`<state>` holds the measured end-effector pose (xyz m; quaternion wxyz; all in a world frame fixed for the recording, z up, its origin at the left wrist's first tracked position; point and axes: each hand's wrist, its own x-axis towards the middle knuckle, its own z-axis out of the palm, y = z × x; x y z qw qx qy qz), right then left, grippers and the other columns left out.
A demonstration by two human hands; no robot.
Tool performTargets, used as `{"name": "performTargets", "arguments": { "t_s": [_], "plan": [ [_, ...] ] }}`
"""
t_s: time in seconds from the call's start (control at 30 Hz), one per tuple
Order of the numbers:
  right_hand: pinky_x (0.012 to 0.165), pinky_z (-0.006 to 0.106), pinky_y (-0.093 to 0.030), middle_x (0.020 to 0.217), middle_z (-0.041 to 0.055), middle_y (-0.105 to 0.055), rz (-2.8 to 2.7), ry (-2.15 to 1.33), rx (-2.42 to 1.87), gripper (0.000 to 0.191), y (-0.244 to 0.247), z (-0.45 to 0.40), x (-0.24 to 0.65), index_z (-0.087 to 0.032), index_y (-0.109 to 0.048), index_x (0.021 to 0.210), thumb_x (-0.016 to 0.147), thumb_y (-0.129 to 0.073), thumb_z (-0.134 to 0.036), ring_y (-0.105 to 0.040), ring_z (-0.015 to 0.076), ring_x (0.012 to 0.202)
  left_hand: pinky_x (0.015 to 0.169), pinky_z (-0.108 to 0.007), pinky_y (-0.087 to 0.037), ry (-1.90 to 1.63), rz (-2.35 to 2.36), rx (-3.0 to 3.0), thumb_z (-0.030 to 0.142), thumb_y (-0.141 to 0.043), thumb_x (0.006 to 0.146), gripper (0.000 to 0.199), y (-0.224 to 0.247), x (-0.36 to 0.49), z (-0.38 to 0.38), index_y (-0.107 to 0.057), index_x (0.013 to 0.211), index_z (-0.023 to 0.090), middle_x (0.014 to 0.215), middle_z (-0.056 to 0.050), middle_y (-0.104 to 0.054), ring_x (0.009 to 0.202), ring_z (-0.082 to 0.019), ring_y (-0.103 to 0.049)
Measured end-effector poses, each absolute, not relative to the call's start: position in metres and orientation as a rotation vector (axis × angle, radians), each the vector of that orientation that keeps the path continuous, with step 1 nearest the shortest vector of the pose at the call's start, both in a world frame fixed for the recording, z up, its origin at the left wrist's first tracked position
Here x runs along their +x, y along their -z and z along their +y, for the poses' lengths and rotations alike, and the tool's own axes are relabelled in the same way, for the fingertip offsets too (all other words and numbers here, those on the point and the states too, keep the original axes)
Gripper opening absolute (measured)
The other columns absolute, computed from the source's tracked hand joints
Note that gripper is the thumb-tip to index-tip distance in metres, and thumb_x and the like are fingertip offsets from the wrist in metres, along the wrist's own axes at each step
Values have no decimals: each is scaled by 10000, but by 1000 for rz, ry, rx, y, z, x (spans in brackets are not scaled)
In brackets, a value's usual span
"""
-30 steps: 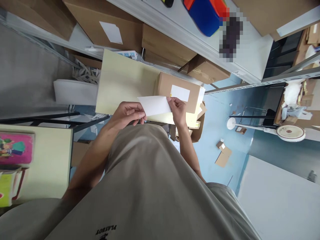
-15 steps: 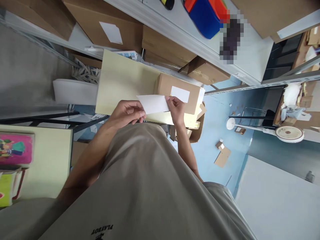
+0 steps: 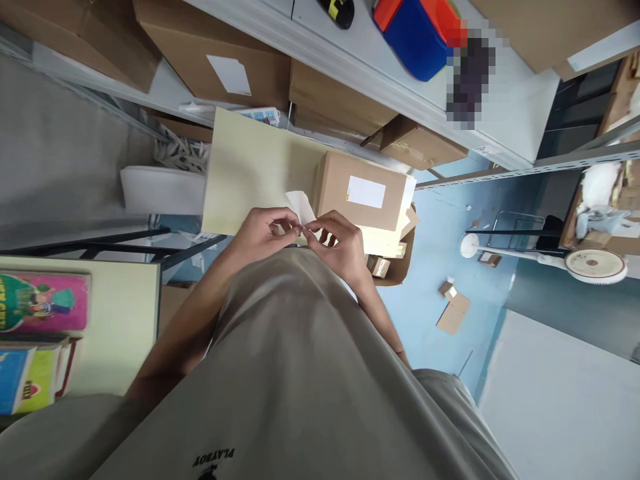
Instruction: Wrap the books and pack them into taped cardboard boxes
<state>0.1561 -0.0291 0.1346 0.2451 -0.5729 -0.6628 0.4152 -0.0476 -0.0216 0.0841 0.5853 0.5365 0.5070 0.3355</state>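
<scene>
A small white paper label point(image 3: 300, 205) is pinched at its lower edge between the fingertips of both hands, just in front of my shirt. My left hand point(image 3: 264, 233) grips it from the left, thumb against forefinger. From the right, the thumb and forefinger of my right hand point(image 3: 339, 243) meet the left fingertips at the same edge. The label appears curled or tilted and looks narrow from here. Behind the hands, a closed cardboard box point(image 3: 333, 200) bearing a white label point(image 3: 366, 192) rests on the pale yellow table point(image 3: 253, 170).
An open carton point(image 3: 406, 257) with small boxes stands beyond the table's right end. Above runs a grey shelf point(image 3: 320, 40), with cardboard boxes point(image 3: 340, 93) below it. A side table point(image 3: 120, 313) holds colourful packages at left. A white fan point(image 3: 595, 267) stands at right.
My right hand has moved from the label's right end to its left end, against my left fingertips. The label, spread wide before, now looks narrow. The view has shifted slightly.
</scene>
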Motion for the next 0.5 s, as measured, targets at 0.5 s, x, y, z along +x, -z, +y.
{"name": "performTargets", "arguments": {
  "t_s": [0.5],
  "plan": [
    [706,287,-517,985,30,-728,-1961,-1045,-1642,127,-122,-22,150,-252,-750,923,960,-641,-198,-664,157,787,588,-207,-455,-711,1174,1388,308,-718,853,126,-69,-58,-15,-752,872,188,816,-28,-754,696,-141,-657]
  ]
}}
